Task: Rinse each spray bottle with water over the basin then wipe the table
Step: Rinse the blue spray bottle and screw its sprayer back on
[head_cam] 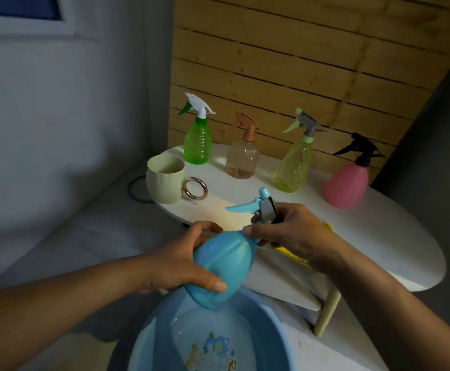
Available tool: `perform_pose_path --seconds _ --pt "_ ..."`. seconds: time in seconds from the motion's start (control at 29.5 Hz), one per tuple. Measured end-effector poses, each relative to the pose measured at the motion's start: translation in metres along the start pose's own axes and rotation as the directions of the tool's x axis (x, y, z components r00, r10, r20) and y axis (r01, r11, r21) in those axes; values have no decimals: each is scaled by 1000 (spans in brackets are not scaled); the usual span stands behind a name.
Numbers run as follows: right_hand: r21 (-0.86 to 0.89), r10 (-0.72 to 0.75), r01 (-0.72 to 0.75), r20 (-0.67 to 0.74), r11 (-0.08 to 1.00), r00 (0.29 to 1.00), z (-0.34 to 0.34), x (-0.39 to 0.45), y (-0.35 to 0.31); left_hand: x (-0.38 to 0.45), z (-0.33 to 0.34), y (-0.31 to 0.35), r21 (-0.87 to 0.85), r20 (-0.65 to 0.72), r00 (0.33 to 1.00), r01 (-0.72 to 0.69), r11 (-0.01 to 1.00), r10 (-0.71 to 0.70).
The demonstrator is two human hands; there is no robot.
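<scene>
Around the belly of the blue spray bottle [222, 266] I have my left hand [177, 266] wrapped, thumb across the front, fingers [207, 228] curled behind. My right hand [289, 231] pinches the neck under the trigger head [261, 206], as if to unscrew it. I am holding the bottle tilted above the blue basin [148, 333], which holds water, just off the near edge of the white tabletop [379, 236]. I judge the plastic light, smooth and slippery once wet, so the wide body is the safe hold, not the thin trigger lever. Green [197, 144], peach [242, 159], yellow-green [294, 167] and pink [346, 184] spray bottles stand behind, with a cream mug [164, 180]. A yellow cloth [296, 254] peeks from beneath my right wrist.
</scene>
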State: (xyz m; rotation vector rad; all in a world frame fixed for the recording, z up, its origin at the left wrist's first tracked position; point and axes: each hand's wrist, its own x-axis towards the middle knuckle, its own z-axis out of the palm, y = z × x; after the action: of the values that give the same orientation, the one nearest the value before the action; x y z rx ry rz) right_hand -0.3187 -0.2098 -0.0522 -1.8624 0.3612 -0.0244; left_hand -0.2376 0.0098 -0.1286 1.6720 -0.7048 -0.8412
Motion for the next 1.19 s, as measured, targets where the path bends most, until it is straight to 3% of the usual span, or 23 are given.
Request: perform_pose_path --seconds 0.1,0.2,0.31,0.47,0.75,0.88,0.98,1.19 --pt "43 -3 2 22 999 1000 -13 3 -2 -1 -11 1 -377 83 995 89 922 -62" --pt "47 -42 39 77 998 996 -23 3 -3 -1 -15 5 -509 188 973 215 833 -136" --pt "71 -107 98 133 993 985 -23 1 -2 2 -18 3 -545 230 942 333 769 -245" --pt "142 -165 144 144 979 976 -21 0 0 10 -26 1 -472 237 912 409 781 -335" --pt "149 -194 166 197 975 961 -24 -1 4 4 -38 15 -387 421 852 480 787 -313" --pt "281 -177 158 44 947 983 -39 5 4 8 -47 1 -398 313 874 476 784 -372" --pt "301 -37 81 -150 950 988 -59 9 3 5 -53 -8 -481 252 885 466 743 -392" --pt "315 260 -156 -320 936 911 -71 20 23 -4 -56 -24 -581 270 923 384 718 -275"
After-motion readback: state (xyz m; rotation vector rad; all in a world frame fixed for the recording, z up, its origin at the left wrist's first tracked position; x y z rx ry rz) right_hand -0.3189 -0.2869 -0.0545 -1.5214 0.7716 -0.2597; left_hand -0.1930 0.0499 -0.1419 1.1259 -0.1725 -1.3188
